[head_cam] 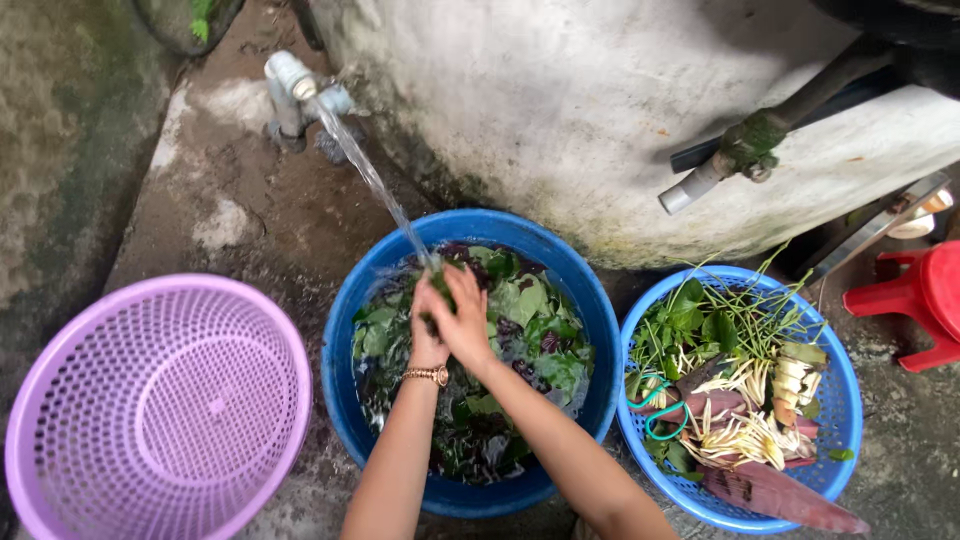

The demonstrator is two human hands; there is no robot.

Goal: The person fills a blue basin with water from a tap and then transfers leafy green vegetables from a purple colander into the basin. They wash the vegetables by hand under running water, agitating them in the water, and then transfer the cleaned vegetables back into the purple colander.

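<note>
A blue basin (345,330) holds water and many green and purple leaves (530,310). Both my hands meet above it under a stream of water (365,170) from a white tap (290,80). My left hand (425,325), with a gold watch (428,375) on the wrist, and my right hand (465,315) press together around a small bunch of leaves (440,285).
An empty purple perforated basket (160,410) sits at the left. At the right, a blue perforated basket (835,400) holds herbs, sliced stalks and a banana flower. A white tank wall with a grey pipe (700,185) stands behind. A red stool (920,300) is far right.
</note>
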